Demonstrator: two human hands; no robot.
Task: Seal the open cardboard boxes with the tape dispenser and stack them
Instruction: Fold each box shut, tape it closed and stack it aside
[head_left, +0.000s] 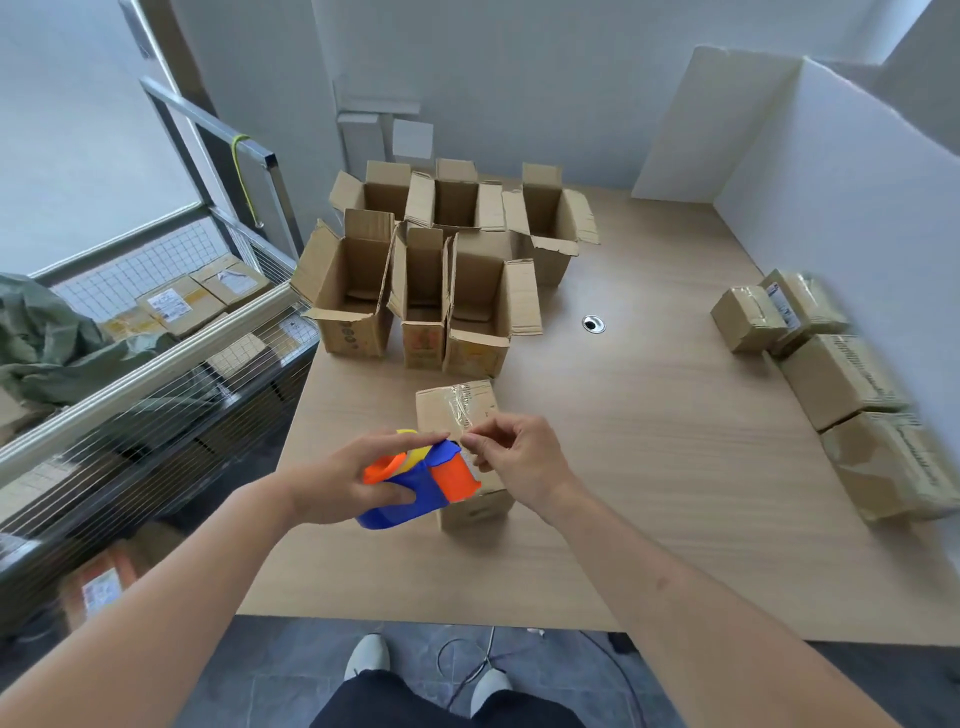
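Head view: left hand (332, 483) grips blue-orange plastic tape dispenser (415, 480), right hand (511, 457) pinches tape end over small taped brown cardboard box (457, 410); pull tape taut before pressing down.

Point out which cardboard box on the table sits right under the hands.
The taped box alone at the near middle of the table; the open ones stand behind it, other sealed ones along the right edge.

Six open boxes (415, 260), perhaps five taped boxes (831, 374), one tape dispenser (421, 478), two hands (343, 478).
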